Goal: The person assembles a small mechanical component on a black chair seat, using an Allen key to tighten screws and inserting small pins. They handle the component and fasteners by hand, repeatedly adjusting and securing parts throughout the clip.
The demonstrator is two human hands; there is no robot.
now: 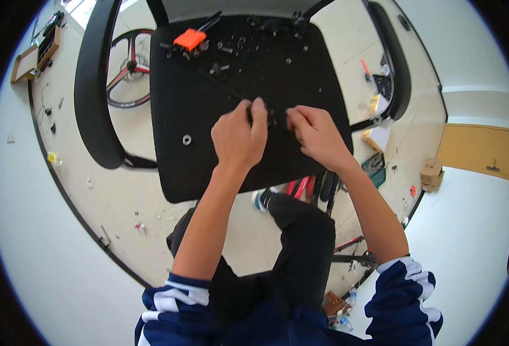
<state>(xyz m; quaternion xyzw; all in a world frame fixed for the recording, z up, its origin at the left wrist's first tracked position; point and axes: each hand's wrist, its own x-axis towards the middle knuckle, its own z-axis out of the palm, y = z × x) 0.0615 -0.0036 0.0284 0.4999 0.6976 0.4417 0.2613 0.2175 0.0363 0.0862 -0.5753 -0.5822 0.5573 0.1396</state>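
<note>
A black mesh chair seat (197,98) lies in front of me with several small screws and nuts scattered on it. My left hand (240,135) and my right hand (318,135) meet over its middle. Both pinch a small dark part (273,118) between their fingertips; the part is mostly hidden by the fingers. A hex nut (186,139) lies on the seat left of my left hand. An orange-handled tool (190,39) rests near the seat's far left corner, with dark bits around it.
Black chair armrests (93,92) curve on both sides of the seat. A bicycle wheel (128,69) lies on the floor at the far left. A cardboard box (432,174) and small clutter sit on the floor to the right. Red and black bars (312,187) show under the seat.
</note>
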